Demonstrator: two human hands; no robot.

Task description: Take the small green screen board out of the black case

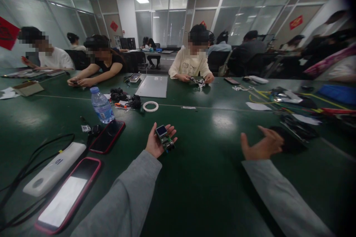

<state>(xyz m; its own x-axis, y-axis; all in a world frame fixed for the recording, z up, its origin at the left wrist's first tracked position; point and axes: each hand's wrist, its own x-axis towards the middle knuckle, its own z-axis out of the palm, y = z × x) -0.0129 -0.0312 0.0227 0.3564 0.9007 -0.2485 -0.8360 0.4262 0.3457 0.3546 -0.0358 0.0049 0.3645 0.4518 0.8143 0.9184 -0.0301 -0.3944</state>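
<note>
A small circuit board with a dark square screen (165,137) rests across the palm of my left hand (155,143), its lower end pointing toward me. The fingers of that hand curl behind the board and hold it above the green table (194,192). Off to the right, my right hand (262,144) is raised with thumb and fingers apart and nothing in it. It is slightly smeared by motion. Just beyond that hand lies a black flat item (292,144) that I cannot make out.
On the left are a water bottle (102,106), a dark phone (108,137), a pink-cased phone (68,196) and a white power strip-like device (54,170) with black cables. Ahead lies a tape roll (150,106). Across the table, a person (191,61) handles small parts.
</note>
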